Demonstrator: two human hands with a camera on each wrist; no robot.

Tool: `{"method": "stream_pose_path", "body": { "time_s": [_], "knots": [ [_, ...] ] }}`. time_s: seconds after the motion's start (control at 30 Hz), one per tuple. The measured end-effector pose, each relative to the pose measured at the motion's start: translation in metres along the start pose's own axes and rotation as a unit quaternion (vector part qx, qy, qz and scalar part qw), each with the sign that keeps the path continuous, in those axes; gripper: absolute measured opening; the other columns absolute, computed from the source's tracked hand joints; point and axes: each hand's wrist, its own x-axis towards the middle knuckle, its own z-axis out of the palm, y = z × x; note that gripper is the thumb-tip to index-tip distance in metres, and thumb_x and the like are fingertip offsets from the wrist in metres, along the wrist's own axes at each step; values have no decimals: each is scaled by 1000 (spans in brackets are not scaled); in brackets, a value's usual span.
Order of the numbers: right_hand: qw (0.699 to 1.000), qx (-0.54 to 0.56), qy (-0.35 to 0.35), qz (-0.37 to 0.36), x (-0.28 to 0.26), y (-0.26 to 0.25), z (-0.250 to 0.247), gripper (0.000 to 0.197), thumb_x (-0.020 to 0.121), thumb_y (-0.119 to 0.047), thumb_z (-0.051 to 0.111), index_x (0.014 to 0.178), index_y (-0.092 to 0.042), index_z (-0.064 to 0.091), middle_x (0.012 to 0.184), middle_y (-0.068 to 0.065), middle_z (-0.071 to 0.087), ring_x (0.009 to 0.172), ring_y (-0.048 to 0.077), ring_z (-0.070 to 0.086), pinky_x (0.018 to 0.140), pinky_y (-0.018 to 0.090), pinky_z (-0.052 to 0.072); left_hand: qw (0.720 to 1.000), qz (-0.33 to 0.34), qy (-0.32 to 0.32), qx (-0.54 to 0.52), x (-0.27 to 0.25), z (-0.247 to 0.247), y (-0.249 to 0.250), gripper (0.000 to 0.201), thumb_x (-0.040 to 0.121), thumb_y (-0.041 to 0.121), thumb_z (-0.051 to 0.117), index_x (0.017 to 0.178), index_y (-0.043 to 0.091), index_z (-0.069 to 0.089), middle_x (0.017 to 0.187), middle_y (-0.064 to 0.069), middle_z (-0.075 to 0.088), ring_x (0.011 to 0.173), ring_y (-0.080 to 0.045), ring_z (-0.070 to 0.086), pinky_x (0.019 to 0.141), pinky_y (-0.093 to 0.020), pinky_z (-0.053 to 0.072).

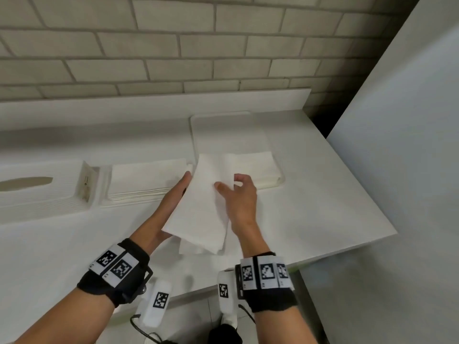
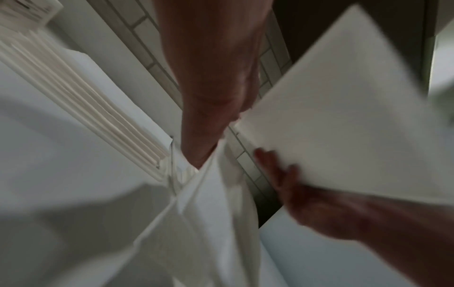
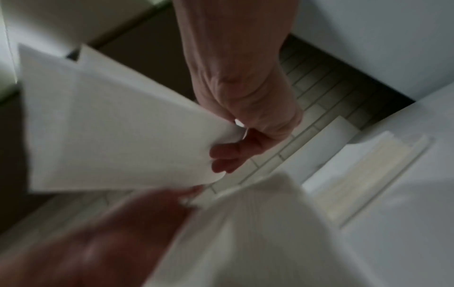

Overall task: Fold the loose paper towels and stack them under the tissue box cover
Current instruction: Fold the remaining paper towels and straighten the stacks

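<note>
I hold one white paper towel [image 1: 201,207] above the counter, partly folded lengthwise. My left hand [image 1: 181,187] grips its left edge, fingers running along the sheet; in the left wrist view the fingertips [image 2: 203,155] pinch the hanging towel [image 2: 209,233]. My right hand [image 1: 228,182] pinches the right flap, and the right wrist view shows curled fingers [image 3: 228,155] on the sheet [image 3: 110,136]. The white tissue box cover [image 1: 37,189] lies at the left, tipped back beside a stack of folded towels [image 1: 146,180]. Loose towels [image 1: 258,165] lie on a white tray [image 1: 218,120] behind my hands.
A tall white cabinet side [image 1: 397,145] bounds the counter on the right, with a dark gap at the back corner. A grey brick wall [image 1: 173,45] runs behind. The counter's front edge [image 1: 323,254] lies close below my wrists.
</note>
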Motion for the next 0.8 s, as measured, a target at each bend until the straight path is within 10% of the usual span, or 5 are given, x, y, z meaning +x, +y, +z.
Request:
{"method": "stream_pose_path", "body": {
  "time_s": [0.27,0.37,0.5,0.8],
  "knots": [
    [987,-137,-44,-67,5,18,15,68,75,-43,77,131,-27,42,122,-8,51,110,12,51,92,33,47,996,81,30,-20,-14,-27,6,30,94,14,59,123,11,63,117,-10,72,106,-31,69,95,-49,52],
    [974,-86,-207,12,4,21,21,42,84,-26,73,121,-16,56,118,4,67,106,22,64,86,33,54,993,109,40,-20,-21,-42,4,33,91,12,63,123,12,60,116,-9,72,105,-30,69,89,-45,55],
    [972,-80,-218,-30,-7,34,43,22,87,-25,67,93,-5,59,103,25,67,83,23,62,78,38,50,982,151,99,60,-25,-58,-13,27,88,11,66,113,22,65,109,-2,74,104,-22,69,88,-37,55],
    [965,-37,-256,-51,-18,47,62,30,90,-14,65,118,-21,62,111,0,73,102,11,69,83,24,54,977,175,113,40,-22,-73,-21,48,69,16,77,115,14,65,108,-8,74,103,-23,70,91,-39,55]
  ]
}}
